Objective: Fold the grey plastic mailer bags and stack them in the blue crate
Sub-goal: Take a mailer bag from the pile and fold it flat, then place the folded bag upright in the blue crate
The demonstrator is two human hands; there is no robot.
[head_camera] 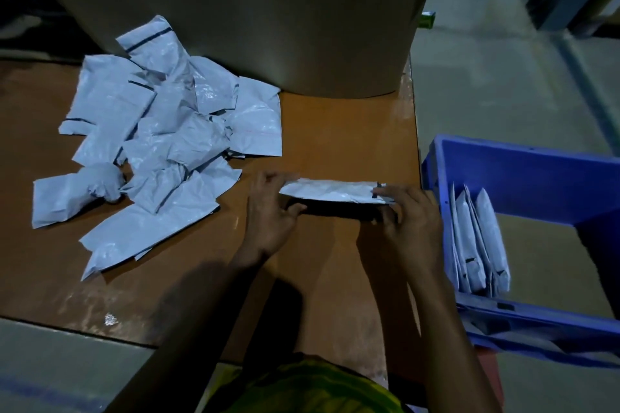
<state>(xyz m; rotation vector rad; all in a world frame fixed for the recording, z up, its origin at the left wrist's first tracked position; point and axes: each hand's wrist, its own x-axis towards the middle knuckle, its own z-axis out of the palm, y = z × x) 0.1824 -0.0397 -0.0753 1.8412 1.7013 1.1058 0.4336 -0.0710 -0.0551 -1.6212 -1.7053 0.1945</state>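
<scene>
Mid-fold: left hand (pixel 268 211), right hand (pixel 411 221) pinch mailer bag (pixel 330 190) ends (centre frame). Next, I'd guess: press crease, slot into blue crate (pixel 523 171) right.

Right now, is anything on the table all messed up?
Yes. One grey mailer bag at the near left of the pile is scrunched into a ball, while the others lie mostly flat.
</scene>
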